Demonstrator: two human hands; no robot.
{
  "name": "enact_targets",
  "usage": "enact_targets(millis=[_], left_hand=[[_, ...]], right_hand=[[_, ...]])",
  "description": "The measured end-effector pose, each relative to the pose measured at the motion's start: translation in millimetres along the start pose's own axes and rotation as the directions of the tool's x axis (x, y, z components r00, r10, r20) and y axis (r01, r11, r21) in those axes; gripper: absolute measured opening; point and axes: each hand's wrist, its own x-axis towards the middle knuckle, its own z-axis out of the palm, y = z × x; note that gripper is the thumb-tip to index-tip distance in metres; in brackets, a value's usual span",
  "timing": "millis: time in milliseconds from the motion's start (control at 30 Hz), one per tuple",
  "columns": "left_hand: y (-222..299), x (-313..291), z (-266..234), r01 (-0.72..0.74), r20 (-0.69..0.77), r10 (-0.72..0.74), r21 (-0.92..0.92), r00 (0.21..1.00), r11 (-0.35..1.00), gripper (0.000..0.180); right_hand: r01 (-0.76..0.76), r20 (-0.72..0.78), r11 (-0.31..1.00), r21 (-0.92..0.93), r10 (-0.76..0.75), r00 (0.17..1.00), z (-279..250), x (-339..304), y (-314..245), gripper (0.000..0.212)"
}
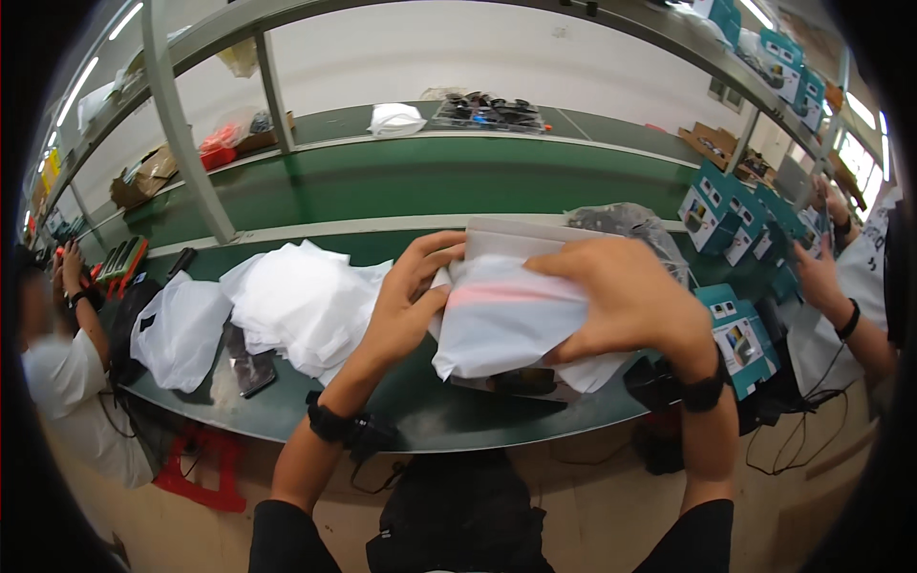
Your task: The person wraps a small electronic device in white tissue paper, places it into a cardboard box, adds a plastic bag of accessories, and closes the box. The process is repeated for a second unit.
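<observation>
Just above the green surface, the white bundle is held from both sides: left grip pinching its left edge, right grip clamped on the other with digits spread. My worry? It could tear or slide loose if the two pull unevenly, since it looks thin and floppy. A low corner might also snag on the dark item underneath (can't tell what that is). Looks-wise it's crinkly and whitish, pinkish band across the middle, greyish flap sticking up behind the top.
</observation>
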Motion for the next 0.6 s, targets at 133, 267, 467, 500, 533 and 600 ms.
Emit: enact_targets(millis=[133,267,467,500,533,600], left_hand=[[-12,-8,4,-0.036,-0.069,0.042,0.087,0.997,0.996,0.044],[-6,-8,4,-0.011,-0.086,0.028,0.200,0.996,0.980,0.041],[31,-8,52,-0.286,0.117,0.445,0.898,0.888,0.334,0.045],[37,-11,60,-0.241,0.094,0.466,0.933,0.880,0.267,0.044],[44,-10,67,-0.191,0.071,0.489,0.961,0.870,0.201,0.043],[47,-9,70,-0.314,0.177,0.471,0.921,0.864,0.229,0.040]], right_hand=[[-0.066,0.034,0.998,-0.013,0.066,0.997,27,-11,4,0.066],[-0.039,-0.086,0.999,0.012,0.040,0.995,49,-34,6,0.069],[0.017,-0.033,1.000,-0.022,-0.018,0.999,42,-42,7,0.070],[0.018,-0.111,0.999,0.031,-0.015,0.994,43,-48,4,0.068],[0.024,-0.187,0.996,0.083,-0.008,0.982,42,-54,5,0.066],[-0.086,-0.349,0.992,-0.095,0.048,0.936,30,-65,4,0.060]])
